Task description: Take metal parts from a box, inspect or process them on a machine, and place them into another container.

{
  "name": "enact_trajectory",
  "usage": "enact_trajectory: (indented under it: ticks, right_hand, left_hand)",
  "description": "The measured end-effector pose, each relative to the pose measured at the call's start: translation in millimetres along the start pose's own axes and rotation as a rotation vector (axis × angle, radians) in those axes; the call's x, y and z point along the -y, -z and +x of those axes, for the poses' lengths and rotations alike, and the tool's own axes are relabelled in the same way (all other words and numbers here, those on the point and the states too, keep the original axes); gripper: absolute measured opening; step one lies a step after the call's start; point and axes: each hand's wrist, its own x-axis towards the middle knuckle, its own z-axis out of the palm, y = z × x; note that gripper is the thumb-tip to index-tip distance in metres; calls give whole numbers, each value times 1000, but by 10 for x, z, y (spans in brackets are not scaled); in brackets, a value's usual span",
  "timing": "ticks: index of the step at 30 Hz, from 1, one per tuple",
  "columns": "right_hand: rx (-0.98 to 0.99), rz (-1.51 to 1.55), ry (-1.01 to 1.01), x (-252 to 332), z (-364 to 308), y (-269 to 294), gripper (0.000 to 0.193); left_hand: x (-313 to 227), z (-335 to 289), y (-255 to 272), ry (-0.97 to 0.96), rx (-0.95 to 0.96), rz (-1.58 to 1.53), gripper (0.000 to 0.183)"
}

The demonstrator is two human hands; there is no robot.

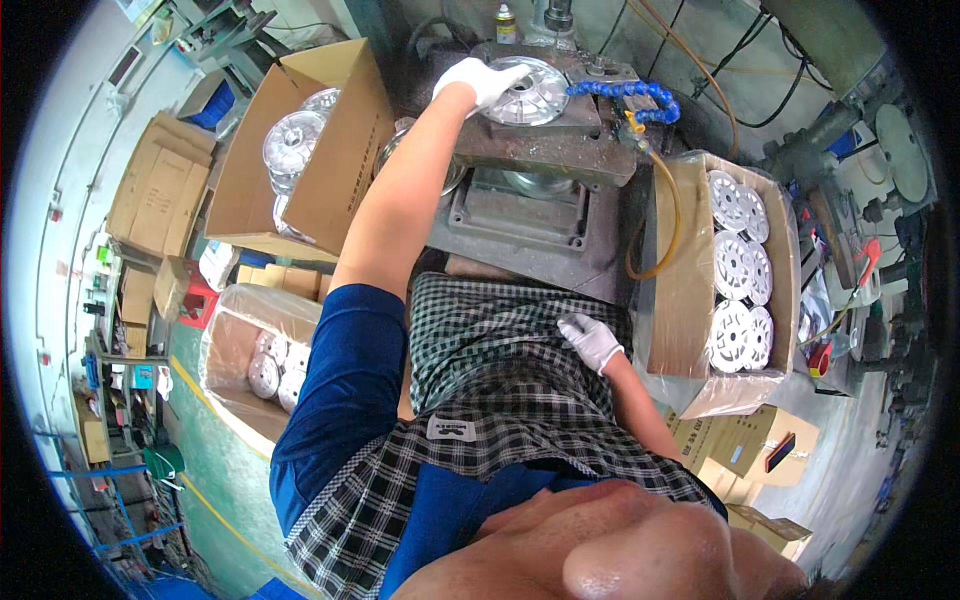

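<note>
My left hand point(478, 82), in a white glove, reaches far forward and grips the left side of a shiny ribbed metal disc point(540, 95). That disc lies flat on a raised dark machine table point(560, 142) and has a round hole at its centre. My right hand point(592, 342), also gloved in white, rests on the checked apron point(500, 330) over my lap. Its fingers are apart and hold nothing. Beside my left forearm, another round metal part point(452, 178) shows partly, the arm covering some of it.
A blue segmented coolant hose point(625, 90) ends at the disc's right edge. At left stands an open carton point(345, 150) with metal discs; at right, a plastic-lined carton point(675, 300) holds several more. Another lined carton point(225, 345) sits lower left. A spray can point(505, 25) stands behind.
</note>
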Motion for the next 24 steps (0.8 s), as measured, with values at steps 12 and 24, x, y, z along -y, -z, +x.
enact_trajectory:
  ticks: [12, 24]
  right_hand:
    - [-16, -114, -40, 18, 42, 32, 40]
    - [141, 183, -134, -313, 73, -177, 32]
  left_hand:
    - [65, 104, -1, 41, -22, 22, 85]
    - [219, 254, -95, 23, -16, -102, 88]
